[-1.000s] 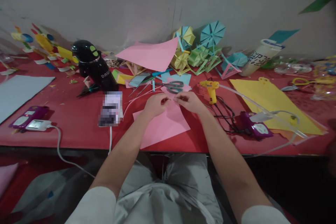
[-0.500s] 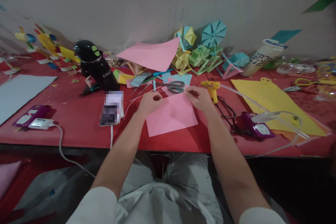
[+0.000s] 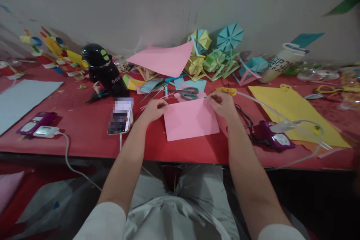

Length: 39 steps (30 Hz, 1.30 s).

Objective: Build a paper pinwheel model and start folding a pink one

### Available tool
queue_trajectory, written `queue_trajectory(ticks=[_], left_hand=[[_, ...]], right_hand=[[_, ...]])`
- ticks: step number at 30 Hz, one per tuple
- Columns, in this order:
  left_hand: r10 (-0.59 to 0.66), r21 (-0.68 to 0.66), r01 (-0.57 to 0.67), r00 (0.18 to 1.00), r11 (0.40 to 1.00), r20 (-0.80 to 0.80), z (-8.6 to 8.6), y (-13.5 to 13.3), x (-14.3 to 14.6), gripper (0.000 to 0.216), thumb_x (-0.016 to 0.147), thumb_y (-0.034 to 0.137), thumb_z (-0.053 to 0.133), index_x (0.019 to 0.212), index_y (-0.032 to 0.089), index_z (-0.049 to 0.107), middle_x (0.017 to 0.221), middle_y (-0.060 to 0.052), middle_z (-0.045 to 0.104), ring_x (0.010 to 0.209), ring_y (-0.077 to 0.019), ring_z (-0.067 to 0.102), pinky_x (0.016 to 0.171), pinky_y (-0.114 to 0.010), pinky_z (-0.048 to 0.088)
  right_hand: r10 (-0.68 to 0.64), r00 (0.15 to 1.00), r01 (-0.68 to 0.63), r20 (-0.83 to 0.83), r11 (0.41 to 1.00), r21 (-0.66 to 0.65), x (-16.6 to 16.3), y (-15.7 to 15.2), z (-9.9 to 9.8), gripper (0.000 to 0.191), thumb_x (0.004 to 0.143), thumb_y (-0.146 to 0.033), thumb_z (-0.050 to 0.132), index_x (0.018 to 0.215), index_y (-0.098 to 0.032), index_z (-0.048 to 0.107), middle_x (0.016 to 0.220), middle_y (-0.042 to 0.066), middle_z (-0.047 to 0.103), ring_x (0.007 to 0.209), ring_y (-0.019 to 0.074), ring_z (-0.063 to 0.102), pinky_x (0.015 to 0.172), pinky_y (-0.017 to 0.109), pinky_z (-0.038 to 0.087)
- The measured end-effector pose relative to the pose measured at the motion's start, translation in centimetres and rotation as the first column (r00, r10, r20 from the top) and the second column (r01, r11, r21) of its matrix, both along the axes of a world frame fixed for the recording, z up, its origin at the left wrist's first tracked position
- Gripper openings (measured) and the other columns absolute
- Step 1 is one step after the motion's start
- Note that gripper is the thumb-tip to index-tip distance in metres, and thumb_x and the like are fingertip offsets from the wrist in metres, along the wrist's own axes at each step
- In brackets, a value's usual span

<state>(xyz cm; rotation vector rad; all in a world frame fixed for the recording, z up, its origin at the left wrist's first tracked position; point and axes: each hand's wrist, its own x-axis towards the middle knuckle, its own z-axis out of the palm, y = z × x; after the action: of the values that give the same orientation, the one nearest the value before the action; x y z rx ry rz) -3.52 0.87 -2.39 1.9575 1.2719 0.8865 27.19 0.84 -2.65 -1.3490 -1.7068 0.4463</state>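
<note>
A pink sheet of paper (image 3: 191,120) lies on the red tabletop in front of me, its near edge a little slanted. My left hand (image 3: 154,110) pinches its far left corner between thumb and fingers. At the far right corner, my right hand (image 3: 222,102) is closed on the same sheet. Just beyond the paper's far edge lie grey-handled scissors (image 3: 189,93) on paper scraps. A yellow glue gun (image 3: 228,91) sits right behind my right hand, which partly hides it.
To the left are a phone (image 3: 120,118) on a cable, a black bottle (image 3: 106,71) and a purple power socket (image 3: 35,122). Folded paper umbrellas (image 3: 215,54) line the wall. On the right lie yellow sheets (image 3: 292,108), another purple socket (image 3: 275,135) and a tilted cup (image 3: 282,63).
The pink sheet has shifted right and slightly away from me. My right hand has moved right with it, now covering more of the glue gun; my left hand has moved slightly left.
</note>
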Motion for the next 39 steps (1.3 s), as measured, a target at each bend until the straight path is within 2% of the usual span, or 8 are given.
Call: queue_trajectory(ticks=[4, 7, 11, 17, 21, 27, 34, 39], left_hand=[[0.012, 0.05, -0.01, 0.998, 0.999, -0.058, -0.1, 0.0, -0.1, 0.014, 0.08, 0.023, 0.057, 0.082, 0.017, 0.07, 0.084, -0.005, 0.073, 0.08, -0.0185, 0.064, 0.077, -0.032, 0.047], [-0.004, 0.065, 0.008, 0.998, 0.998, -0.063, 0.2, -0.1, 0.1, 0.017, 0.083, 0.024, 0.055, 0.085, 0.018, 0.071, 0.088, -0.005, 0.074, 0.083, -0.0188, 0.064, 0.078, -0.032, 0.047], [-0.018, 0.097, 0.022, 0.999, 0.995, -0.048, 0.4, -0.4, 0.6, 0.018, 0.085, 0.025, 0.053, 0.087, 0.017, 0.07, 0.091, -0.005, 0.074, 0.084, -0.0183, 0.064, 0.075, -0.029, 0.047], [0.065, 0.154, -0.058, 0.997, 0.986, -0.044, 0.1, -0.2, 0.8, 0.017, 0.083, 0.024, 0.053, 0.081, 0.016, 0.069, 0.08, -0.003, 0.071, 0.075, -0.0165, 0.061, 0.07, -0.027, 0.045], [0.157, 0.171, -0.148, 0.987, 0.974, -0.037, 0.2, 0.0, 0.2, 0.016, 0.081, 0.022, 0.055, 0.08, 0.016, 0.07, 0.079, -0.004, 0.072, 0.074, -0.0173, 0.062, 0.071, -0.028, 0.045], [0.289, 0.152, -0.279, 0.956, 0.948, -0.049, 0.8, 0.1, -0.9, 0.02, 0.081, 0.019, 0.053, 0.081, 0.017, 0.072, 0.081, -0.005, 0.073, 0.078, -0.0198, 0.064, 0.076, -0.029, 0.047], [0.35, 0.187, -0.334, 0.935, 0.924, -0.058, 0.8, 0.2, -1.6, 0.02, 0.08, 0.016, 0.053, 0.082, 0.017, 0.072, 0.084, -0.006, 0.074, 0.083, -0.0205, 0.065, 0.079, -0.029, 0.047], [0.322, 0.152, -0.314, 0.946, 0.937, -0.032, 0.9, 0.1, -1.5, 0.018, 0.08, 0.019, 0.053, 0.083, 0.017, 0.071, 0.078, -0.004, 0.071, 0.076, -0.019, 0.063, 0.073, -0.028, 0.047]], right_hand=[[0.036, 0.963, -0.076, 0.269, 0.987, 0.139, -2.1, -0.2, 0.7, 0.025, 0.083, -0.029, 0.056, 0.101, -0.02, 0.071, 0.106, 0.01, 0.073, 0.101, 0.0276, 0.063, 0.093, 0.047, 0.046], [0.052, 0.898, -0.125, 0.438, 0.982, 0.14, -5.1, -0.5, 1.7, 0.024, 0.088, -0.032, 0.055, 0.106, -0.026, 0.071, 0.122, 0.005, 0.068, 0.119, 0.0294, 0.056, 0.106, 0.054, 0.034], [0.289, 0.82, -0.297, 0.494, 0.953, -0.065, -8.9, -0.3, 2.5, 0.025, 0.09, -0.026, 0.05, 0.102, -0.021, 0.071, 0.109, 0.008, 0.073, 0.104, 0.0246, 0.063, 0.088, 0.037, 0.045], [0.322, 0.833, -0.274, 0.45, 0.946, -0.171, -11.4, 0.0, 3.5, 0.016, 0.084, -0.026, 0.053, 0.083, -0.021, 0.068, 0.087, 0.004, 0.071, 0.078, 0.0183, 0.061, 0.064, 0.028, 0.038], [0.369, 0.839, -0.33, 0.399, 0.929, -0.166, -10.1, 0.7, 3.2, 0.015, 0.082, -0.024, 0.052, 0.077, -0.02, 0.065, 0.081, 0.003, 0.069, 0.072, 0.0157, 0.057, 0.064, 0.026, 0.036], [0.434, 0.863, -0.383, 0.259, 0.896, -0.225, -4.3, 1.1, 1.5, 0.016, 0.079, -0.028, 0.051, 0.072, -0.019, 0.062, 0.07, 0.002, 0.065, 0.067, 0.0154, 0.056, 0.066, 0.028, 0.041], [0.192, 0.967, -0.155, 0.168, 0.964, -0.215, 0.7, -0.3, 0.0, 0.018, 0.077, -0.031, 0.056, 0.067, -0.018, 0.064, 0.068, 0.004, 0.067, 0.066, 0.0184, 0.06, 0.066, 0.032, 0.046], [0.159, 0.982, -0.171, -0.102, 0.978, -0.121, -0.9, -0.2, -0.3, 0.031, 0.083, -0.044, 0.059, 0.1, -0.02, 0.07, 0.102, 0.008, 0.072, 0.091, 0.0218, 0.066, 0.082, 0.036, 0.051]])
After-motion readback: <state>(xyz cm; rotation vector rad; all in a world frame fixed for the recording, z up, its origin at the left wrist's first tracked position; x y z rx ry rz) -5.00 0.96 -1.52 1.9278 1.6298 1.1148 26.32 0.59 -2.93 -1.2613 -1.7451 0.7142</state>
